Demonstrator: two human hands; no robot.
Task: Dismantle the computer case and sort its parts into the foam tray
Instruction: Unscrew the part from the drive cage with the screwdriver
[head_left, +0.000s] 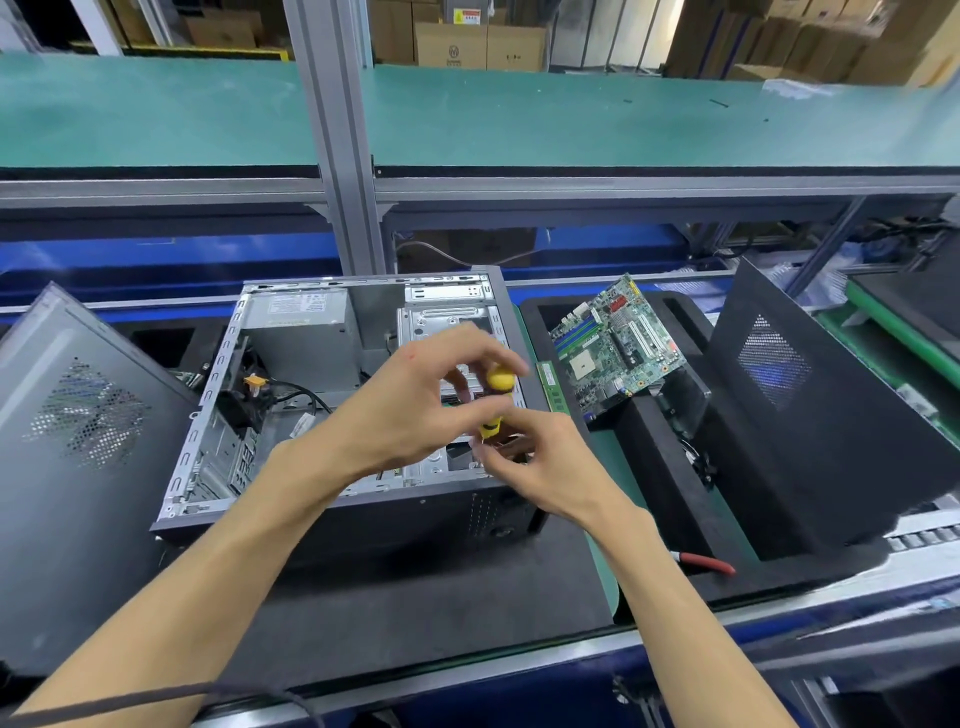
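A factory bench with a blue conveyor edge, a green-topped shelf (571, 119) across the far side and cardboard boxes stacked beyond it. Centre stage, the computer case (332, 405) lies on its side on a dark mat, open side up, its power supply (304, 327) sitting in the far-left corner and loose cables trailing through the middle. Both hands are over the right end of the case. The left hand (415, 400) curls its fingers round the top of a yellow-handled screwdriver (496, 397), which stands roughly upright over the drive cage. The right hand (540, 462) pinches low down at the screwdriver's shaft; whether it also holds a screw there, I cannot tell. To the right, the black foam tray (660, 467) holds the motherboard (615, 345), tilted in a far slot, and a side panel (810, 395) leaning at the tray's right. Another panel (72, 415) leans at the left. Red-handled pliers (704, 562) lie on the tray's near edge.
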